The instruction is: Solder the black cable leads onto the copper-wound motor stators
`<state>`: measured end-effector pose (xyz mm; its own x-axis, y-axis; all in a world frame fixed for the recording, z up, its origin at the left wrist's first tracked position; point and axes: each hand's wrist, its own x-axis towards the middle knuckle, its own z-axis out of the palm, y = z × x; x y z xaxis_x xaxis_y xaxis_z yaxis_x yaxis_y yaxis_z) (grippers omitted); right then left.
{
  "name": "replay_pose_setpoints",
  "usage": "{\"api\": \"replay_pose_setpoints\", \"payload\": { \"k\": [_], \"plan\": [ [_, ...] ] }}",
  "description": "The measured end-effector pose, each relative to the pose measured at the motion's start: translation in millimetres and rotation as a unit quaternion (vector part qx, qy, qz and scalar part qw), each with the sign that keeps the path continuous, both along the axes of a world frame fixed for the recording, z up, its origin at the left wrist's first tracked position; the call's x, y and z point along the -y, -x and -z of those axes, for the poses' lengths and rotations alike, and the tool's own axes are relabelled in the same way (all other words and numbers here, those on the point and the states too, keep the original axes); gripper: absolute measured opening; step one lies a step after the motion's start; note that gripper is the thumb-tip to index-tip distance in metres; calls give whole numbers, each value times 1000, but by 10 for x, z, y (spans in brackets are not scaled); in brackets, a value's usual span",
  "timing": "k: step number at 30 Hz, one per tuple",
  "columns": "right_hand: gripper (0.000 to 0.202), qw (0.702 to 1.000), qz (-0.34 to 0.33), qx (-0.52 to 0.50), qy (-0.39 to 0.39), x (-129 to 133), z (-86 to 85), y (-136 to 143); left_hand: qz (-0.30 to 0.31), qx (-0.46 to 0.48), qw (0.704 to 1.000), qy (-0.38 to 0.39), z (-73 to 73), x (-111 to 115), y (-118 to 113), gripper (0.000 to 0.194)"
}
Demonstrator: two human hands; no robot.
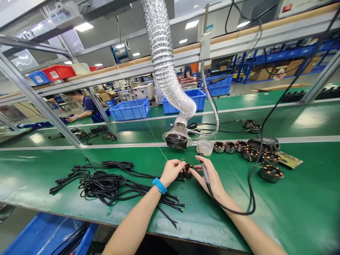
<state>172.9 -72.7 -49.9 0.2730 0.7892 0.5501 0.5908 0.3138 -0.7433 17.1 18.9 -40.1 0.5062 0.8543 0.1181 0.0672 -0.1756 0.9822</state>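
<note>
A small ring-shaped motor stator [188, 170] with copper windings sits on the green bench between my hands. My left hand [172, 171], wearing a blue wristband, is closed in a pinch at the stator's left side. Thin solder wire [156, 141] runs down to it from a spool [120, 53] overhead; the fingertips partly hide what they pinch. In my right hand [212, 177] lies a soldering iron [204, 170], its black cord trailing along the forearm. The right thumb and fingers reach toward the stator's right side, and I cannot tell whether they touch it.
Black cables [106, 186] lie bundled at left, their stripped ends near my left forearm. More stators [271, 173] stand at right, beside a round pale container [205, 147]. A fume extraction duct [176, 136] hangs just beyond my hands. A co-worker [87, 104] sits across the bench.
</note>
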Motion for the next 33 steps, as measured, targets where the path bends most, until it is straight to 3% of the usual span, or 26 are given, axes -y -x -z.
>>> {"api": "replay_pose_setpoints", "payload": {
  "k": [4,9,14,22,33],
  "plan": [
    [57,998,-6,56,11,-6,38,85,-49,-30,998,7,42,-32,-4,40],
    [51,993,-17,119,18,-29,57,81,-98,-42,994,18,99,-126,68,30],
    [47,991,-54,126,3,-7,22,43,-35,-40,993,102,81,-191,147,35],
    [51,993,-28,115,3,-15,12,57,49,-21,972,229,24,-243,184,40],
    [47,993,-85,85,6,8,0,38,115,2,956,271,-84,-144,85,41]
  ]
}}
